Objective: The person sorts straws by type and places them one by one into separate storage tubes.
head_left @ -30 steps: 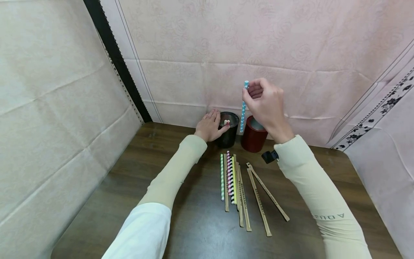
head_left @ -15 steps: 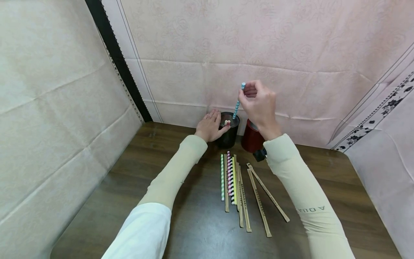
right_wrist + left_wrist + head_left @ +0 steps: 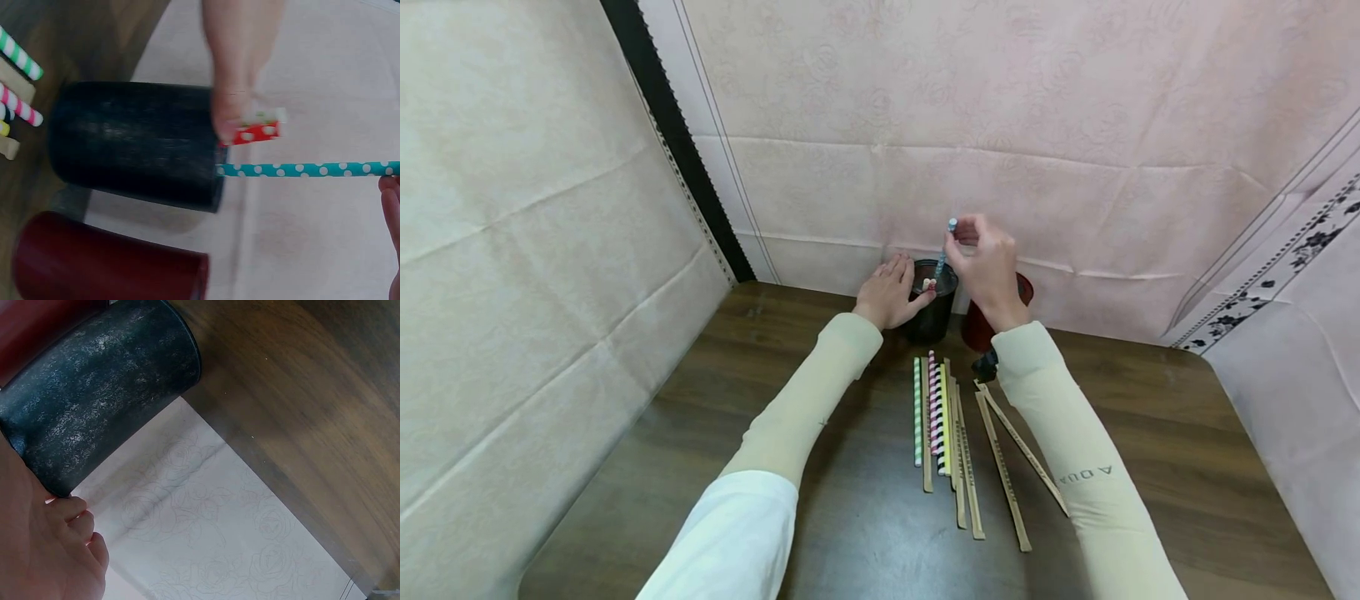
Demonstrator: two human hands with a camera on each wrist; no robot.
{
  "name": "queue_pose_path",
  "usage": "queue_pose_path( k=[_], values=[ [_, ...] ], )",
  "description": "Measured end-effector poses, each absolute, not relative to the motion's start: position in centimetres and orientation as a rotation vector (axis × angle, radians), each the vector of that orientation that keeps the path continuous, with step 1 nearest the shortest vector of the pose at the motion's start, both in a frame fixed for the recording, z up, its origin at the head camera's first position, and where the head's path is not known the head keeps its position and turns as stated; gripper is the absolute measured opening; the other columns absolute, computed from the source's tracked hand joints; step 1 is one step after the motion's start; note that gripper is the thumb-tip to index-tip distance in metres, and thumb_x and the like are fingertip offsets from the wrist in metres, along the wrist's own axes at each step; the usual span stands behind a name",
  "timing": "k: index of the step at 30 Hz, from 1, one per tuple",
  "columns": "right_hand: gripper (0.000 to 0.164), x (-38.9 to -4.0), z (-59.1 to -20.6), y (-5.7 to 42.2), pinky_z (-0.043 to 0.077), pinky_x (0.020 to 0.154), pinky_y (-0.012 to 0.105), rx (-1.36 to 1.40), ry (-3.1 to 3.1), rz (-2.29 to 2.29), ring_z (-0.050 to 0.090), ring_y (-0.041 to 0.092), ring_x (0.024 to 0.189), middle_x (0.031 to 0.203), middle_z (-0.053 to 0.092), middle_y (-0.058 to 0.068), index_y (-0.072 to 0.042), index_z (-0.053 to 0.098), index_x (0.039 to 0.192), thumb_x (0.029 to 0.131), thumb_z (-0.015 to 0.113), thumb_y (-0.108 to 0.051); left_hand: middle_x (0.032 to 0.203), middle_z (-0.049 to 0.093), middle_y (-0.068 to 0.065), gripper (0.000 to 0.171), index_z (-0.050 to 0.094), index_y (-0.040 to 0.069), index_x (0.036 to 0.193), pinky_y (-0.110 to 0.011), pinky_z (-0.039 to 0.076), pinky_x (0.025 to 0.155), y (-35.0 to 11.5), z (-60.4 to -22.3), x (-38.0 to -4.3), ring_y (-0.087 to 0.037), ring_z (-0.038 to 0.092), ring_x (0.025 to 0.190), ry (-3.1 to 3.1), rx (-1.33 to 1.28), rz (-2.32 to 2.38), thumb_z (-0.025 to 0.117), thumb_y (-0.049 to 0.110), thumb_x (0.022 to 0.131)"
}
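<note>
My left hand (image 3: 886, 292) rests at the rim of a black cup (image 3: 928, 325), fingers extended along its far left side and thumb over the mouth. In the right wrist view that thumb lies by the ends of a red dotted paper straw (image 3: 257, 134) and a green-patterned straw (image 3: 259, 117) standing in the cup. With thumb and fingertips, my right hand (image 3: 988, 258) pinches the upper end of a blue polka-dot paper straw (image 3: 300, 170). Its lower end reaches just inside the black cup's mouth. A dark red cup (image 3: 106, 262) stands beside, partly hidden by my right hand in the head view.
On the brown table (image 3: 737, 433) lie a green-striped straw (image 3: 917, 417), a pink-striped straw (image 3: 933, 408), black-and-white and yellow straws, and several narrow brown paper packets (image 3: 1006, 475). Behind the cups a pale patterned cloth (image 3: 820, 192) hangs as a wall.
My right hand has moved left and down with the blue dotted straw, from beside the red cup to the black cup's mouth. The left hand stays in place.
</note>
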State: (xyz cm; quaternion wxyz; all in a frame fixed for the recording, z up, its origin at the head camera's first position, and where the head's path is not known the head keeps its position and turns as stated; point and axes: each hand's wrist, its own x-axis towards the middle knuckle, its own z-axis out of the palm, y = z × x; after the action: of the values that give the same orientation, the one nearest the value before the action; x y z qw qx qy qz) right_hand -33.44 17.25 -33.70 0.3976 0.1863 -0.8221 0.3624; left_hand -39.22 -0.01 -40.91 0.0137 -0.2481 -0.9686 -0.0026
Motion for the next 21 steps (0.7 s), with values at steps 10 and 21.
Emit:
queue_pose_path(
  k=[10,21],
  values=[
    [0.032,-33.2,-35.5,17.6,0.062,0.097,0.047,0.482,-2.181,0.941,0.077,0.033,0.105,0.116,0.076,0.02,0.002,0.07,0.121,0.097,0.079,-0.017,0.178,0.016,-0.015,0.092,0.016,0.002,0.169,-0.041,0.017,0.136,0.3,-40.7,-39.2,-0.027,0.014,0.167,-2.982,-0.782,-0.011,0.018,0.071,0.108],
    [0.024,-31.3,-34.0,19.5,0.065,0.086,0.048,0.54,-2.276,0.888,0.078,0.036,0.092,0.105,0.077,0.024,0.006,0.071,0.114,0.096,0.078,-0.009,0.179,0.011,-0.015,0.09,0.025,0.005,0.168,-0.039,0.014,0.137,0.0,-41.1,-39.4,-0.027,0.01,0.168,-3.006,-0.781,0.012,0.018,0.072,0.108]
  ],
)
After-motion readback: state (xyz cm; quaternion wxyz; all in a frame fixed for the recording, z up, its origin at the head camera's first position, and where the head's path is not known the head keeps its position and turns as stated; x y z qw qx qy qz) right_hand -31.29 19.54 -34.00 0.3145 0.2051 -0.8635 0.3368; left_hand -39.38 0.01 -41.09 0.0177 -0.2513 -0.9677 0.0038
